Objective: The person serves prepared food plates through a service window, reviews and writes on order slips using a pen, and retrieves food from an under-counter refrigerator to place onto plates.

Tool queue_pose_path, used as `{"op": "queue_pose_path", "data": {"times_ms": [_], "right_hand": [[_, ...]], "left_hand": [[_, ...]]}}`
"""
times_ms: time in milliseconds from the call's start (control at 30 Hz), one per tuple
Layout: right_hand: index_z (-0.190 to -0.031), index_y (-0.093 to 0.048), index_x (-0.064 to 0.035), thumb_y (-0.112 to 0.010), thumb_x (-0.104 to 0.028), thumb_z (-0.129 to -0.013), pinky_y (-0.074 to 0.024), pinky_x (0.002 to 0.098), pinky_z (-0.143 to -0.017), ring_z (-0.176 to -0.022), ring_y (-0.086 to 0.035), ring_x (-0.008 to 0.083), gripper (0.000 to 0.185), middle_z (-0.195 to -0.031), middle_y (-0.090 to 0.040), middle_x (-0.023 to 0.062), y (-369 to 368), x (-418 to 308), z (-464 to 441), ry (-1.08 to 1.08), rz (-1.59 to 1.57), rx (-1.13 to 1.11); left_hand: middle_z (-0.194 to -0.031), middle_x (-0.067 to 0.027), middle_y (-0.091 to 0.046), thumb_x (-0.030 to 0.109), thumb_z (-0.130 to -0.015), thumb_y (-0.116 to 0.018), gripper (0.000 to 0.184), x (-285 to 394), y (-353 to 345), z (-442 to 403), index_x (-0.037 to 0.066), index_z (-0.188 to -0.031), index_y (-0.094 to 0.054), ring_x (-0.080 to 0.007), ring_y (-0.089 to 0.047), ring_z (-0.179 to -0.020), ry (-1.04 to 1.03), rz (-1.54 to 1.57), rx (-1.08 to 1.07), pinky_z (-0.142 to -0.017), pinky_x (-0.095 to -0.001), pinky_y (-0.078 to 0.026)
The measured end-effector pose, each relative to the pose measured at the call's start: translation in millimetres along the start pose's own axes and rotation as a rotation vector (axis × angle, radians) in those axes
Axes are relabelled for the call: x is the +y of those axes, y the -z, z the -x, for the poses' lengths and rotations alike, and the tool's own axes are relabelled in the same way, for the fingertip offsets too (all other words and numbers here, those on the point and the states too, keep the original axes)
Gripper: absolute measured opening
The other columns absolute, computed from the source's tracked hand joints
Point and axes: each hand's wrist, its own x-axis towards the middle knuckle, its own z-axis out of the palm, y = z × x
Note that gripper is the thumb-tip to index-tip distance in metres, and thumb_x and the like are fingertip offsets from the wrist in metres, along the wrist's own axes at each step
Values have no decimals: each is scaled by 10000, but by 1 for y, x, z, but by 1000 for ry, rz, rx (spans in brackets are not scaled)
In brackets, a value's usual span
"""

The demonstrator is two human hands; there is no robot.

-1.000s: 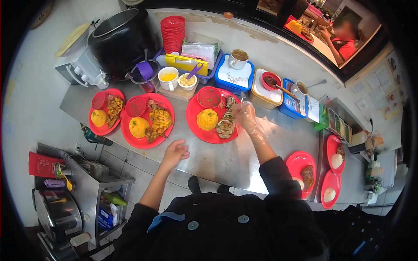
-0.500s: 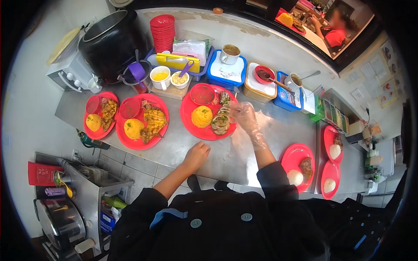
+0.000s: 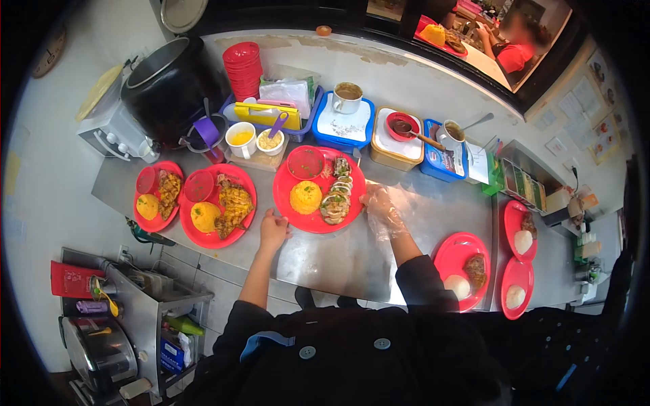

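Note:
On the steel counter, a red plate [image 3: 318,222] holds a red bowl of soup [image 3: 306,163], a mound of yellow rice [image 3: 305,197] and sliced stuffed food [image 3: 336,200]. My right hand [image 3: 384,211], in a clear plastic glove, is at the plate's right rim, its fingers bent; whether they grip the rim is unclear. Bare, my left hand [image 3: 274,231] is just off the plate's lower left edge with its fingers partly spread and nothing in them. Two more red plates, with soup, yellow rice and grilled meat [image 3: 235,206], stand to the left.
Along the wall stand a black pot [image 3: 175,91], stacked red bowls [image 3: 242,68], a blue-rimmed tub [image 3: 344,122] and a cup [image 3: 347,98]. Red plates with white rice [image 3: 456,287] are at the right. A person in red [image 3: 514,55] sits beyond the window.
My left hand has moved up and left, closer to the middle plate, and its fingers have opened. My gloved right hand has come lower, from beside the sliced food to the right rim.

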Motion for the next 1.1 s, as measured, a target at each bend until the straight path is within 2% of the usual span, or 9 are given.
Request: {"op": "queue_pose_path", "data": {"times_ms": [33, 67, 433, 500, 767, 833, 967, 1000, 1100], "right_hand": [[-931, -616, 29, -554, -13, -720, -469, 275, -493, -620, -573, 129, 224, -781, -603, 72, 0, -3, -1, 11, 84, -99], [-944, -610, 27, -544, 2, -714, -460, 272, -485, -600, -556, 115, 240, -747, -600, 49, 0, -3, -3, 24, 170, -195], [-888, -595, 5, -590, -28, -750, -482, 255, -524, -560, -569, 130, 142, -714, -610, 58, 14, -10, 93, -105, -74, -112], [-1039, -525, 33, -557, -39, -754, -500, 275, -562, -641, -593, 142, 296, -820, -618, 76, 22, -21, 118, -208, -198, -144], [-1106, -470, 46, -535, -44, -791, -542, 332, -685, -798, -620, 193, 334, -953, -602, 122, 73, -129, 216, -3, -548, 211], [-1104, -467, 57, -524, -37, -793, -545, 348, -721, -820, -623, 211, 330, -970, -597, 139, 89, -165, 215, 59, -634, 210], [-1081, -450, 123, -449, 15, -791, -525, 354, -812, -899, -609, 262, 310, -1032, -571, 204, 140, -212, 177, 346, -744, 208], [-1065, -448, 139, -427, 28, -789, -520, 360, -829, -914, -603, 280, 297, -1053, -554, 221, 137, -236, 175, 420, -666, 359], [-1046, -450, 141, -411, 39, -785, -529, 395, -809, -924, -598, 293, 283, -1070, -535, 238, 203, -256, 118, 444, -671, 258]], "left_hand": [[-953, -153, -572, -33, -818, -511, 342, -1, -2, -2, -46, -1147, -414, -237, -633, -773, 117, 461, -21, -608, -358, -553], [-1083, -124, -490, -60, -824, -502, 441, -24, -8, -16, -22, -1219, -309, -216, -611, -831, 29, 370, -24, -631, -363, -576], [-1176, -128, -437, -60, -822, -505, 419, 6, 10, 44, 5, -1207, -352, -244, -573, -966, 110, 384, -159, -703, -370, -565], [-1190, -121, -422, -48, -826, -512, 422, 27, 13, 63, 6, -1213, -353, -234, -574, -971, 95, 425, -215, -717, -371, -559], [-1183, -102, -423, 17, -839, -556, 447, 151, -6, 91, 24, -1236, -351, -220, -572, -975, -34, 519, -521, -736, -379, -558], [-1154, -129, -424, 6, -852, -533, 435, 193, -25, 76, -6, -1223, -307, -270, -577, -979, -106, 502, -637, -692, -399, -576], [-1139, -103, -460, 163, -879, -547, 497, 268, -77, 32, 22, -1303, -327, -198, -584, -902, -221, 534, -788, -689, -359, -567], [-1139, -103, -460, 163, -879, -547, 497, 287, -90, 23, 22, -1303, -327, -198, -584, -902, -230, 540, -789, -689, -359, -567], [-1124, -109, -469, 235, -884, -545, 496, 332, -124, -10, 16, -1288, -358, -188, -587, -878, -221, 480, -721, -674, -330, -563]]}}
